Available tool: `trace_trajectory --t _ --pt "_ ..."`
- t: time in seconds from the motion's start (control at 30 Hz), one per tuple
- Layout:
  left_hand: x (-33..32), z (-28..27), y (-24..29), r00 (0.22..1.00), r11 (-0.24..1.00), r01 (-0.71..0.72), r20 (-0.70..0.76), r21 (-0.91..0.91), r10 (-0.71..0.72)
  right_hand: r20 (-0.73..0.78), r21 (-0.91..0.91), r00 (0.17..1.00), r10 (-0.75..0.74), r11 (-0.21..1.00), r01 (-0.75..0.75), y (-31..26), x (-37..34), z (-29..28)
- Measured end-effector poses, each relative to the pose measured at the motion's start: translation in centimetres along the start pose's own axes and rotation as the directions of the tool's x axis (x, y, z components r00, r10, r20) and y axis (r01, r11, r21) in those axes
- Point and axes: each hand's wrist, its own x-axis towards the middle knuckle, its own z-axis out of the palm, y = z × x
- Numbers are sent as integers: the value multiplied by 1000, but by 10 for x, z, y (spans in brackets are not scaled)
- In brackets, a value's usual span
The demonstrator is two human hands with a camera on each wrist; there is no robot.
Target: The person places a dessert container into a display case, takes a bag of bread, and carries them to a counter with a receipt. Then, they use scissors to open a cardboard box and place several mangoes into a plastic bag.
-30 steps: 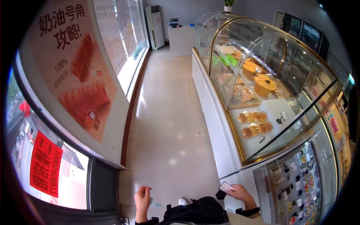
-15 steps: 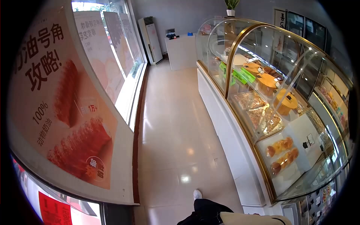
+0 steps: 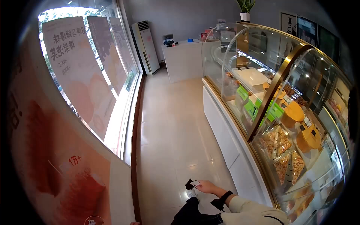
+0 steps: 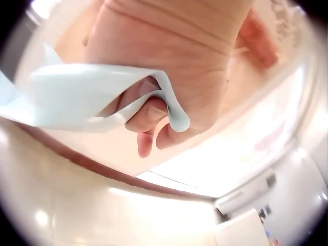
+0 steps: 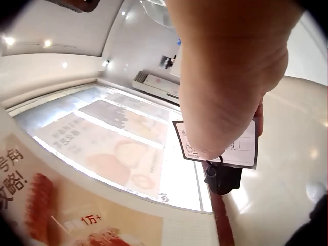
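In the head view, my right hand reaches out low over the floor, pinching a small white price card with a black clip at its end. The right wrist view shows the card with a dark border and printing, partly covered by the hand, and the black clip hanging below. My left hand holds a thin, pale blue folded cloth in its curled fingers, one loose end trailing to the side. Only a sliver of that hand shows at the head view's bottom edge.
A curved glass display case with bagged pastries and round wooden stands lines the right. Posters and a window run along the left. Ahead, a tiled aisle leads to a white counter and a standing air conditioner.
The view has moved forward along the aisle, past the poster. My right hand, out of the head view half a second ago, is back in it, still with the card. The left hand has dropped low.
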Motion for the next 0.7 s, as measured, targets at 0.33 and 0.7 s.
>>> trace_trajectory --t 0.33,0.7 --pt "268 66 435 548 633 -767 614 100 567 169 -13 921 -350 934 357 -93 228 -195" --pt "517 146 636 566 698 -711 518 -88 642 267 80 892 -364 931 357 -27 532 -377"
